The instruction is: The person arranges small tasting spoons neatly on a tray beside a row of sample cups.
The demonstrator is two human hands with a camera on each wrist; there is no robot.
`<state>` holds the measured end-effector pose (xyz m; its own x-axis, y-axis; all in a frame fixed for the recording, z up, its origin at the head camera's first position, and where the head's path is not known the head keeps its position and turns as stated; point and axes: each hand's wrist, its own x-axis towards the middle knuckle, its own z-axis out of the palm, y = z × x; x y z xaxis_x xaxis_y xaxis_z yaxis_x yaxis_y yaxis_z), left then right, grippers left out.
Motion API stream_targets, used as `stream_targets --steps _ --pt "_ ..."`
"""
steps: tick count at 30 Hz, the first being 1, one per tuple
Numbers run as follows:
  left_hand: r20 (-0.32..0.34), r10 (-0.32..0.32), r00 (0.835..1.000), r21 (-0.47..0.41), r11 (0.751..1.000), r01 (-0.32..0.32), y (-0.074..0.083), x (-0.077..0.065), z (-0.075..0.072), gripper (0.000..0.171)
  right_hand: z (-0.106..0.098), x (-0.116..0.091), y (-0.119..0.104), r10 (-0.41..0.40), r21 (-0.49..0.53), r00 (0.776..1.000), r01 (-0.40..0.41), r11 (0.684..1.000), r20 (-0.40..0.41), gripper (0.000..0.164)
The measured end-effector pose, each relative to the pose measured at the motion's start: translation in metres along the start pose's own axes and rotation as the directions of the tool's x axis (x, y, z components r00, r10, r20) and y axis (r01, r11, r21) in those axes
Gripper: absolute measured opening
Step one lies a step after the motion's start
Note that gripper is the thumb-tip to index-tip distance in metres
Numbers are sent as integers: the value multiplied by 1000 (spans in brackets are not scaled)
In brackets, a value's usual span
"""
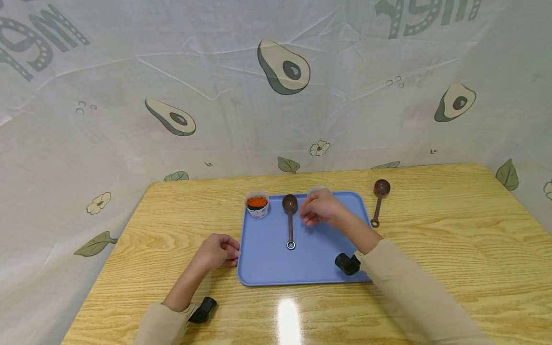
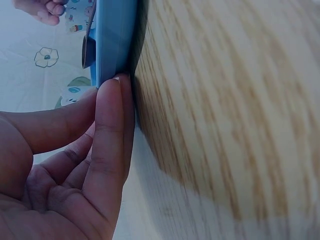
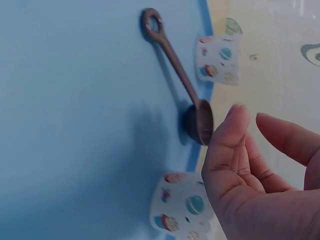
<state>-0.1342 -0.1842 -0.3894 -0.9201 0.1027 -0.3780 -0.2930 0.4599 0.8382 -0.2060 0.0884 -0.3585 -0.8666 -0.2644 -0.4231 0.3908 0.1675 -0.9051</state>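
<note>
A blue tray (image 1: 267,263) lies on the table. My left hand (image 1: 217,250) pinches its left rim; the thumb (image 2: 65,125) meets the top edge while the fingers (image 2: 110,107) lie along the side. On the tray, a brown measuring spoon (image 1: 291,225) lies bowl away from me. At the back left corner stands a patterned paper cup (image 1: 258,213) with orange bits over something dark. Another such cup (image 3: 182,207) is mostly hidden behind my right hand (image 1: 322,208) in the head view. That hand hovers between spoon and cup, fingers loosely bent, thumb apart, holding nothing.
A second brown measuring spoon (image 1: 381,189) lies on the wooden table (image 1: 448,230), just right of the tray. Behind the table hangs a pale cloth (image 1: 233,120) printed with avocados and leaves. Black wrist cameras (image 1: 347,264) sit at both sleeves.
</note>
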Motion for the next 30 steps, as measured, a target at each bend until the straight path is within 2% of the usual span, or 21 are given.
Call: stream_targets --steps 4,12,13,16,19,20,22,30 --pt "1 1 1000 5 1000 -1 1 -1 0 8 -7 -5 -7 -19 7 1000 19 1000 0 21" --pt "17 11 1000 -10 1000 -11 -2 1 -2 6 -23 -12 -16 -23 6 1000 23 1000 -5 18" --pt "42 40 998 -27 999 -39 -5 3 -3 5 -25 -13 -17 -28 1 1000 28 1000 -5 19" --pt "50 52 997 -34 998 -50 -5 3 -4 5 -33 -15 -17 -41 -19 999 41 999 -12 22" --pt "41 40 998 -26 999 -39 -4 2 -3 6 -41 -16 -16 -45 -35 999 45 998 -26 25" --pt "15 9 1000 -9 1000 -8 -1 0 -1 6 -44 -17 -16 -42 -35 999 41 999 -30 25" --pt "7 -6 1000 -1 1000 6 0 -1 0 7 -50 -19 -16 -36 -35 999 35 999 -32 27" --pt "2 -8 1000 0 1000 8 -1 -1 0 7 -80 -26 -14 -13 -48 999 11 999 -44 31"
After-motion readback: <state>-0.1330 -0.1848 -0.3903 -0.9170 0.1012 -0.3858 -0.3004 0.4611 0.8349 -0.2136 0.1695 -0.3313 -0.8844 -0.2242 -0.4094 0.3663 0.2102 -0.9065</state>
